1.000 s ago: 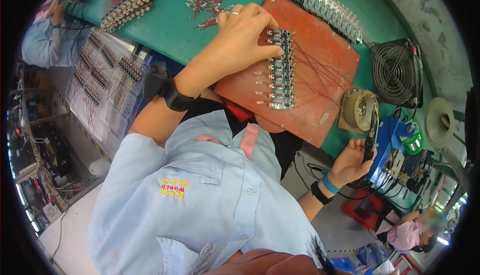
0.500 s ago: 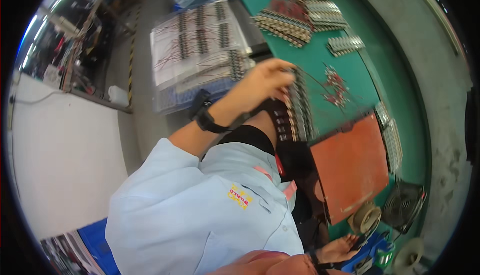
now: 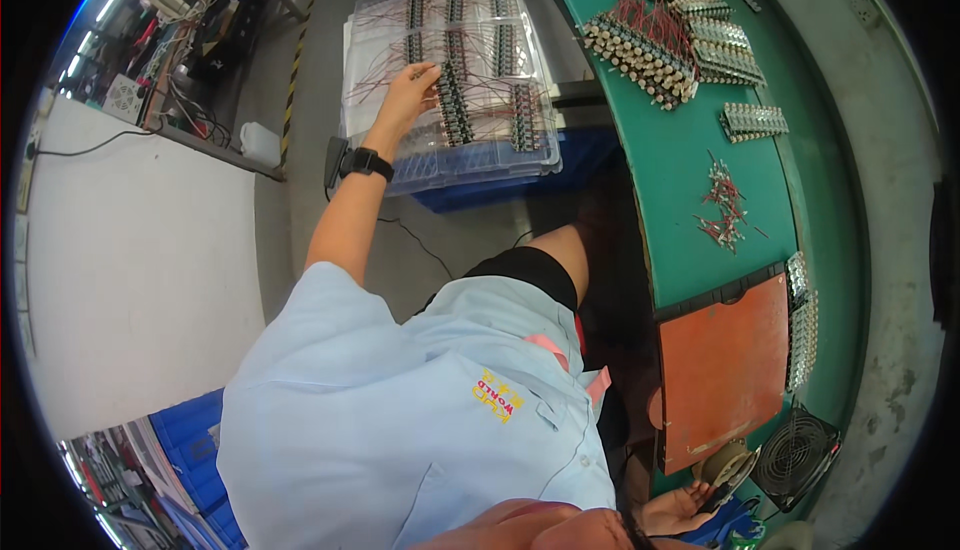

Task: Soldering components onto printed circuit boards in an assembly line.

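My left hand (image 3: 408, 100) reaches over a clear plastic tray (image 3: 400, 178), its fingers closed on the upper end of a circuit board strip (image 3: 454, 115) with red wires. The strip lies over the tray's white lining, beside other wired strips (image 3: 524, 118) set out in rows. Down at the lower right, my right hand (image 3: 678, 510) is curled round a dark, slim tool (image 3: 716, 497), whose kind I cannot make out. A round beige spool (image 3: 722, 462) sits just beyond that hand.
The green bench (image 3: 680, 180) carries stacked board strips (image 3: 640, 55), a single strip block (image 3: 755, 122) and a heap of red-wired parts (image 3: 725, 210). An orange-brown board (image 3: 725, 370) lies nearer, next to a black fan (image 3: 795, 455). A blue bin (image 3: 480, 195) stands beneath the tray.
My left hand has carried the board strip from beside the bench leftward and away to the tray. My right hand stays by the spool. The view has shifted slightly.
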### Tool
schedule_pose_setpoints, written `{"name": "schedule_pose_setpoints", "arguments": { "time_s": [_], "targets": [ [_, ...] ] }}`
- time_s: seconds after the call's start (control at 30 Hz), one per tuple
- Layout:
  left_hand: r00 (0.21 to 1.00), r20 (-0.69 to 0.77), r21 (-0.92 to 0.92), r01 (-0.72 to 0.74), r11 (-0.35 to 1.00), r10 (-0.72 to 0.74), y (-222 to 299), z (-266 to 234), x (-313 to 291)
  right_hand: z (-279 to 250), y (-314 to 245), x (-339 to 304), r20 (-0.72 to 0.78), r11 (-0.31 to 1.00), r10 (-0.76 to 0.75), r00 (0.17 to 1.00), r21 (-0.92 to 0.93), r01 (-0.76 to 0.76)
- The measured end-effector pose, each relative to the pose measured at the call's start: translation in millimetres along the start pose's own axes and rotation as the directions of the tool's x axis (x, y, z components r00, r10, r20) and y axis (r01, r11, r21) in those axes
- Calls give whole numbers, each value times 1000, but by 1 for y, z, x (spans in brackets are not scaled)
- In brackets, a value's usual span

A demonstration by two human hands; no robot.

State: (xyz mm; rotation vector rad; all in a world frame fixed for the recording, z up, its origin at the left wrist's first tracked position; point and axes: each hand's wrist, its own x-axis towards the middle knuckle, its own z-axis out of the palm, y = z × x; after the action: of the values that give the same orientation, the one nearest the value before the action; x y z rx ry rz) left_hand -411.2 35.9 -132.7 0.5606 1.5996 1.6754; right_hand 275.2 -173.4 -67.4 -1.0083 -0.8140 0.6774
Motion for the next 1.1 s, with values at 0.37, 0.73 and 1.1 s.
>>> {"name": "schedule_pose_setpoints", "arguments": {
  "time_s": [0.37, 0.73, 1.1],
  "targets": [
    [997, 54, -61, 65, 996, -62, -33, 1, 27, 9, -8, 11, 26, 999, 14, 1000, 35, -15],
    [965, 136, -300, 257, 919, -225, -41, -60, -57, 64, -10, 21, -75, 997, -17, 997, -70, 11],
    [953, -298, -471, -191, 861, 49, -38, -129, -114, 38, 26, 31, -61, 997, 77, 995, 6, -77]
  ]
}}
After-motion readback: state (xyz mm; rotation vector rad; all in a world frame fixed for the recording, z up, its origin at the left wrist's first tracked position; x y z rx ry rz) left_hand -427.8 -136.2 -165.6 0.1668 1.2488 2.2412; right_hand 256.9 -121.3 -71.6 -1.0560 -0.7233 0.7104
